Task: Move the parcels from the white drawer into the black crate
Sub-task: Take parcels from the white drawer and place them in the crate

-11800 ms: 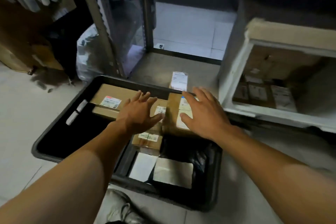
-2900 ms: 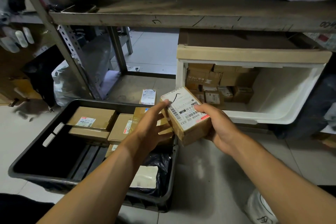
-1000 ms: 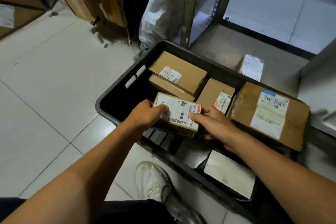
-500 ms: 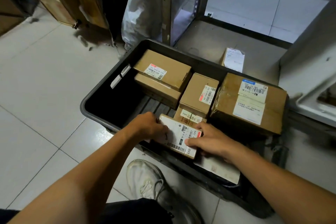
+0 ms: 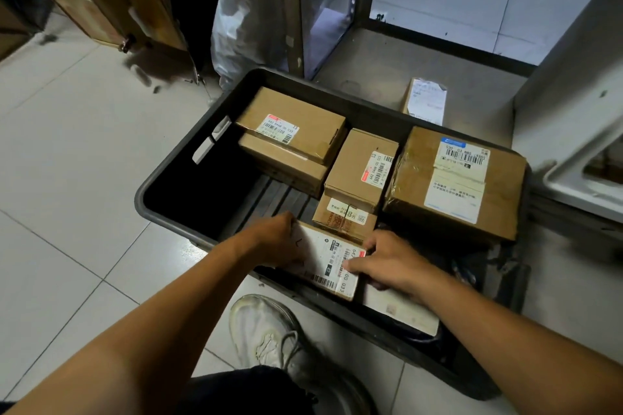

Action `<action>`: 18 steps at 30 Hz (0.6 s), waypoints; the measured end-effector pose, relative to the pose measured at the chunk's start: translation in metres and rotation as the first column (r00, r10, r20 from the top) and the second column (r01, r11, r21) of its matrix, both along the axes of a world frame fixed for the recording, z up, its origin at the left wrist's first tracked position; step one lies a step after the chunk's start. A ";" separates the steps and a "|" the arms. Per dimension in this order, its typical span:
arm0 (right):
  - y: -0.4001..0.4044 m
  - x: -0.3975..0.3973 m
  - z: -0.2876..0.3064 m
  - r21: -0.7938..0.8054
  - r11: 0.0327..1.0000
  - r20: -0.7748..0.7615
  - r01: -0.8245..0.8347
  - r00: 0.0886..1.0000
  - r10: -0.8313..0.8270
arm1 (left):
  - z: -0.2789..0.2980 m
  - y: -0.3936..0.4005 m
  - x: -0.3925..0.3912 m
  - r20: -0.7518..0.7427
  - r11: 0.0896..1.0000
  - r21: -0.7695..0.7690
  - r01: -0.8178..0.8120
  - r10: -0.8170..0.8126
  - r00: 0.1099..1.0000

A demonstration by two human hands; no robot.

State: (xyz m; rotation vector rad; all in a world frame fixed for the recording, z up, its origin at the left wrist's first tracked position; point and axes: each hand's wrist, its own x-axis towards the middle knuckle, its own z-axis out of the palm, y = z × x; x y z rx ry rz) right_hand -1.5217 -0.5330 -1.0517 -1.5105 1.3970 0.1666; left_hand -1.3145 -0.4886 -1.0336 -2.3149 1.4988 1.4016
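Looks like a parcel stockroom: labelled cardboard parcels [image 5: 453, 178] packed in a black crate [image 5: 168, 178] on tiled floor [image 5: 67, 162] just beyond the left hand [image 5: 273, 239], metal shelving [image 5: 293, 10] and a stuffed plastic sack [image 5: 249, 10] farther off, white drawer [image 5: 573, 178] off to the right.

Brown parcels [image 5: 451, 178], black crate [image 5: 175, 175]

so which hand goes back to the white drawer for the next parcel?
Probably the right hand: the white drawer sits on the right side, nearer it. The left hand lies across the labelled parcel from it.
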 end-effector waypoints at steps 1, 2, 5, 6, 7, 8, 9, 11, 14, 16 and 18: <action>0.000 -0.002 -0.001 -0.026 0.998 -0.059 -0.051 0.997 0.049 | -0.003 -0.003 -0.005 0.030 0.999 0.015 0.050 -0.051 0.998; 0.001 -0.003 -0.002 -0.057 0.993 -0.115 -0.101 0.989 0.094 | -0.005 -0.005 -0.010 0.054 0.994 0.034 0.102 -0.104 0.993; 0.006 -0.006 -0.006 -0.129 0.971 -0.174 -0.200 0.969 0.177 | -0.019 -0.013 -0.020 0.061 0.983 0.056 0.174 -0.177 0.982; 0.009 -0.007 -0.007 -0.154 0.964 -0.181 -0.216 0.965 0.187 | -0.024 -0.016 -0.023 0.055 0.985 0.052 0.167 -0.169 0.984; 0.011 -0.009 -0.009 -0.182 0.960 -0.184 -0.212 0.967 0.178 | -0.028 -0.018 -0.025 0.055 0.987 0.049 0.156 -0.158 0.986; 0.011 -0.011 -0.012 -0.207 0.959 -0.181 -0.195 0.971 0.159 | -0.031 -0.020 -0.028 0.057 0.989 0.047 0.137 -0.140 0.989; 0.011 -0.014 -0.014 -0.232 0.957 -0.176 -0.175 0.975 0.136 | -0.033 -0.022 -0.030 0.052 0.993 0.051 0.110 -0.112 0.992; 0.009 -0.019 -0.019 -0.279 0.949 -0.176 -0.146 0.979 0.098 | -0.038 -0.025 -0.033 0.036 0.995 0.066 0.070 -0.073 0.997; 0.004 -0.023 -0.024 -0.294 0.949 -0.166 -0.111 0.984 0.064 | -0.043 -0.028 -0.032 0.005 0.996 0.087 0.027 -0.027 1.000; 0.003 -0.023 -0.025 -0.285 0.952 -0.155 -0.109 0.986 0.067 | -0.043 -0.027 -0.031 -0.011 0.997 0.081 0.011 -0.010 1.000; 0.005 -0.022 -0.023 -0.294 0.948 -0.151 -0.121 0.985 0.079 | -0.038 -0.027 -0.031 -0.023 0.998 0.058 0.022 -0.021 1.000</action>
